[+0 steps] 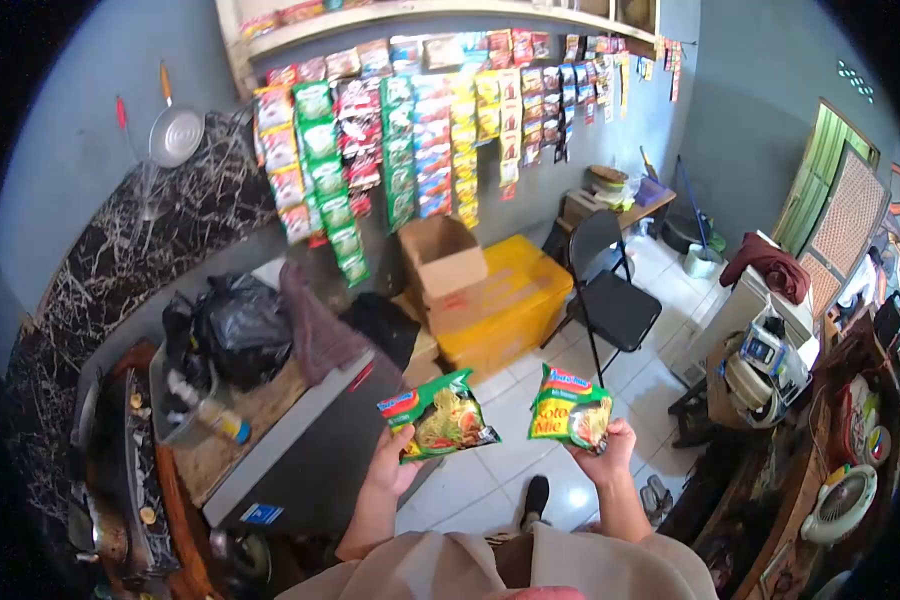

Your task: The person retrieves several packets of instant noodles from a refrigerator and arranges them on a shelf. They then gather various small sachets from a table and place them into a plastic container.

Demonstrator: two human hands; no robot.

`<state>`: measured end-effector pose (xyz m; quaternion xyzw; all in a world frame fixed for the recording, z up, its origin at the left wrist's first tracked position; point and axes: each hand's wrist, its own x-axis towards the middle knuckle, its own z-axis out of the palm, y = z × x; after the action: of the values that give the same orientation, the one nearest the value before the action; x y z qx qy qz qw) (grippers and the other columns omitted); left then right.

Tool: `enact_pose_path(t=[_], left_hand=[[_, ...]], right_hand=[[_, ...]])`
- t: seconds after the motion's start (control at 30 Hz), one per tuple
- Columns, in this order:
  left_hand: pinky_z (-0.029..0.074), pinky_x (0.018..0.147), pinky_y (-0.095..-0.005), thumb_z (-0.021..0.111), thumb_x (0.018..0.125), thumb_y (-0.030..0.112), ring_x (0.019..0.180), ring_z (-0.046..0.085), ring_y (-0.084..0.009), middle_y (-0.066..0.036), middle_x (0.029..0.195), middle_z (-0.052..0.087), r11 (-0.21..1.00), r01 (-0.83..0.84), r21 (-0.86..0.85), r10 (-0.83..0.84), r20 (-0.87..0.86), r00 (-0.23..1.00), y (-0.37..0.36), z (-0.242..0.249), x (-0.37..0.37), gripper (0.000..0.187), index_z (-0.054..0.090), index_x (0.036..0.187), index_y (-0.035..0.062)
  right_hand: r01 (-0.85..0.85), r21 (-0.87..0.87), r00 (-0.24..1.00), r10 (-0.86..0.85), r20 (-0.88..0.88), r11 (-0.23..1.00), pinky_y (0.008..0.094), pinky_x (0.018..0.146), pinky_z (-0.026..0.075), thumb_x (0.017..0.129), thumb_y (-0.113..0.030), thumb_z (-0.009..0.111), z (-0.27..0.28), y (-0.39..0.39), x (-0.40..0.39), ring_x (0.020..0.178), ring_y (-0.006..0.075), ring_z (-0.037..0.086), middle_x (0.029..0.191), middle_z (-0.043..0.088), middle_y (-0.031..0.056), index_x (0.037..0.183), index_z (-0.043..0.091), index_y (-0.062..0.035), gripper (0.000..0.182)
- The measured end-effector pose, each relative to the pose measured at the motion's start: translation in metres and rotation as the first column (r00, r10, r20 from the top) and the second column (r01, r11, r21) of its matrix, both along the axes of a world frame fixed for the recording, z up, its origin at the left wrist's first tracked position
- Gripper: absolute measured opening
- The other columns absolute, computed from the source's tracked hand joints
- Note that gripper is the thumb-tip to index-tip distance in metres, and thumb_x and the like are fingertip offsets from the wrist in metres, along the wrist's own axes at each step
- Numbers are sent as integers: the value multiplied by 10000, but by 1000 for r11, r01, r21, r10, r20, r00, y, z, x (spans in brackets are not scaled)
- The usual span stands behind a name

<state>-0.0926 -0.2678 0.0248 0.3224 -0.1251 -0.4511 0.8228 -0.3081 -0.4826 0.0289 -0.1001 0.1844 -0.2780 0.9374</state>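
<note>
In my left hand [392, 465] is a green instant noodle packet [448, 415], gripped at its lower left corner, with noodles pictured on its front. My right hand [610, 455] pinches a second instant noodle packet [570, 408] by its lower right part; this one is green and yellow and reads "Soto Mie". Both packets are held up in front of my body, apart from each other, over the white tiled floor [490, 455]. The fingers behind each packet are partly hidden.
Strips of sachets [400, 150] hang on the far wall below a shelf [450, 18]. Beneath them are an opened cardboard box [445, 265] and a yellow box [505, 310]. A black folding chair [615, 305] stands ahead. A grey cabinet [310, 470] is at left, a fan [838, 505] at right.
</note>
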Motion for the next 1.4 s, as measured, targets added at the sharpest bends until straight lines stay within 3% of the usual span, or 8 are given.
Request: enact_pose_path(t=[0.17,0.43,0.53,0.7,0.93,1.03,1.23,1.4], left_hand=[[449,820,-401,531,828,145,974,540,-212,-73,1077,540,991,109,79,-110,8,994,-130,2,10,308,461,1120,76],[443,845,-391,493,850,164,1018,520,-224,-87,1121,510,993,116,18,-117,79,990,-275,43,38,335,411,1161,71],[425,867,-402,471,862,220,1034,511,-237,-95,1140,506,998,8,67,-18,149,989,-294,54,65,356,413,1177,65],[406,886,-398,438,869,294,1044,505,-240,-101,1158,502,996,-87,22,83,132,988,-325,77,138,403,410,1192,54],[448,812,-371,431,879,247,981,540,-203,-71,1110,532,937,-241,-252,306,264,915,-394,148,279,331,434,1166,82],[449,807,-362,426,880,242,983,536,-200,-63,1125,517,942,-160,-296,253,310,916,-421,197,320,347,406,1192,91],[411,852,-353,387,887,311,1056,487,-179,-37,1154,505,807,-347,-478,584,557,590,-474,318,362,361,417,1197,129],[375,893,-366,292,897,426,1073,474,-194,-82,1164,496,804,-208,-558,583,666,466,-511,457,398,483,408,1202,69]], right_hand=[[-48,-24,969,52,242,999,420,912,353,562,-240,427,-9,-100,-1,1014,307,492,1123,510,146,1117,467,-9,603],[-74,-196,979,108,170,978,395,851,420,785,-418,464,26,-219,38,992,261,523,1139,503,130,1165,421,-23,549],[-81,-375,969,161,187,924,356,838,444,760,-186,571,28,-254,79,984,223,536,1090,524,124,1143,409,2,456],[-174,-515,936,304,178,839,352,836,450,754,-132,596,67,-305,176,961,216,549,1085,526,126,1157,398,-1,468],[-38,-847,933,323,161,531,306,807,441,746,-157,649,181,-378,320,937,175,547,1065,546,96,1135,436,3,472],[16,-923,937,316,148,386,291,787,432,771,-153,626,230,-402,374,908,156,546,1068,546,82,1131,442,7,435],[354,-931,934,78,348,-87,239,719,433,810,-172,578,336,-428,449,830,99,531,950,566,30,1067,497,-11,314],[330,-916,928,258,270,-229,233,674,446,808,-325,559,477,-451,518,779,85,547,840,575,10,986,533,-54,325]])
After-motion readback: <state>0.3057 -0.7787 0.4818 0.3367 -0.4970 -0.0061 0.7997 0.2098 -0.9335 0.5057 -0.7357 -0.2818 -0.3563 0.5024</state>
